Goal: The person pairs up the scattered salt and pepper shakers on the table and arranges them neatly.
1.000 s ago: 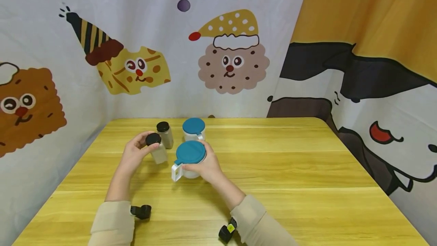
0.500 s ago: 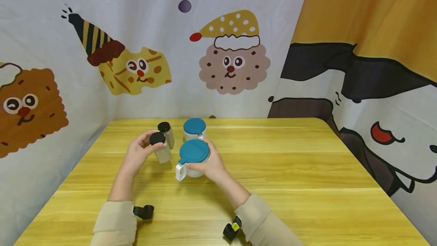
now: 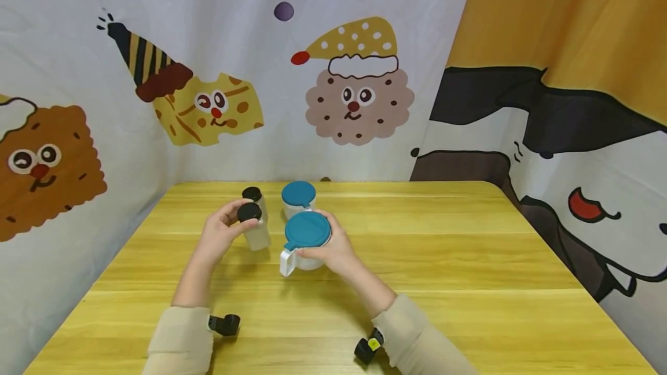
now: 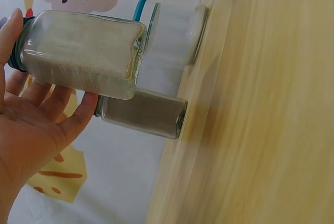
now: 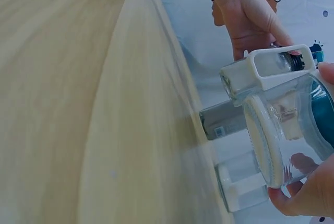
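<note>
left hand (image 3: 221,236) pinches the near bottle (image 3: 257,238) just under its lid (image 3: 249,212); right hand (image 3: 336,250) grips the near jug (image 3: 308,228), at the bottle's three o'clock; far bottle (image 3: 252,193) and far jug (image 3: 299,194) stand about twelve o'clock of these; holding both level and clear of those seems wisest

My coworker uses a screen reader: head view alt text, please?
A person's left hand holds a black-capped jar and the right hand a blue-lidded pot above a yellowish table. A similar jar and similar pot stand behind.
</note>
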The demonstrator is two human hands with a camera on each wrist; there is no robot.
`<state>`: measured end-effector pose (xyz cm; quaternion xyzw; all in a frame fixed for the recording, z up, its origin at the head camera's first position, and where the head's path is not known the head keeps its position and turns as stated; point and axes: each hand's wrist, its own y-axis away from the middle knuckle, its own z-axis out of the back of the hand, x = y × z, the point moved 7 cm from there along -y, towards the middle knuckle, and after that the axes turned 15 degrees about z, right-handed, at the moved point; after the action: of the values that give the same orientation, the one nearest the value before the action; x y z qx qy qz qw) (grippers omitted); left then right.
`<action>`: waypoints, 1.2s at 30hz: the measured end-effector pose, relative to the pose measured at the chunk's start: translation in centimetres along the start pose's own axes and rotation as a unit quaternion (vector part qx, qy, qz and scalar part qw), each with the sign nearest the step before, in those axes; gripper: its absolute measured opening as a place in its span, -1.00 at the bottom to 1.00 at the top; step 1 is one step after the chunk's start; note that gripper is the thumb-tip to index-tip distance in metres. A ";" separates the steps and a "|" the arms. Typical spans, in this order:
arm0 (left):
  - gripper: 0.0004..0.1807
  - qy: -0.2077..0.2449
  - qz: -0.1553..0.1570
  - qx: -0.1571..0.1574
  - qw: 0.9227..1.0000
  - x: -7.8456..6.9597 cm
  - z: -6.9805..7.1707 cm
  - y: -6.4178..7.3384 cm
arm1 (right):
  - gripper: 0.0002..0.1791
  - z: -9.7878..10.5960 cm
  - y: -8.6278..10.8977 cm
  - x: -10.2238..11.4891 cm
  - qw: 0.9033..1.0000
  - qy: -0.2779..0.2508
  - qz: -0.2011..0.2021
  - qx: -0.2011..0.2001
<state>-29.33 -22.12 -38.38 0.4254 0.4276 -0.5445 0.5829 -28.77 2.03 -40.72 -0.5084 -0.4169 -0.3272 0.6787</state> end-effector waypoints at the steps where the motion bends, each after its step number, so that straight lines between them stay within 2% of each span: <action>1: -0.42 0.000 0.002 0.003 1.000 0.0 -0.2 0.0 | -0.04 0.1 0.0 0.0 1.000 -0.001 0.001 0.000; 6: -0.41 0.016 0.002 0.024 1.000 -0.2 -1.0 0.1 | -0.05 0.8 0.3 0.3 1.000 0.004 0.001 0.002; 14: -0.43 0.024 -0.001 0.041 0.999 -0.7 -2.2 0.1 | -0.03 1.8 0.8 0.4 1.000 0.008 -0.009 0.010; 21: -0.45 0.033 -0.016 0.056 0.998 -1.3 -3.2 0.2 | -0.09 2.8 1.7 3.7 1.000 0.007 -0.016 0.014; 23: -0.44 0.036 -0.017 0.061 0.997 -1.4 -3.4 0.2 | -0.09 3.1 1.9 3.8 1.000 0.010 -0.018 0.014; 27: -0.46 0.040 -0.019 0.069 0.997 -1.4 -3.8 0.2 | -0.10 3.6 2.0 3.7 1.000 0.016 -0.013 0.011; 34: -0.46 0.041 -0.023 0.083 0.995 -1.2 -4.6 0.3 | -0.03 4.3 1.7 0.8 1.000 0.008 -0.008 0.011; 36: -0.46 0.044 -0.021 0.085 0.995 -1.3 -4.8 0.4 | -0.04 4.4 1.7 0.5 1.000 0.005 -0.001 0.010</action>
<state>-29.16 -17.17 -38.45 0.4876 0.4140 -0.5716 0.5139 -28.12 6.76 -40.40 -0.4996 -0.4177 -0.3261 0.6853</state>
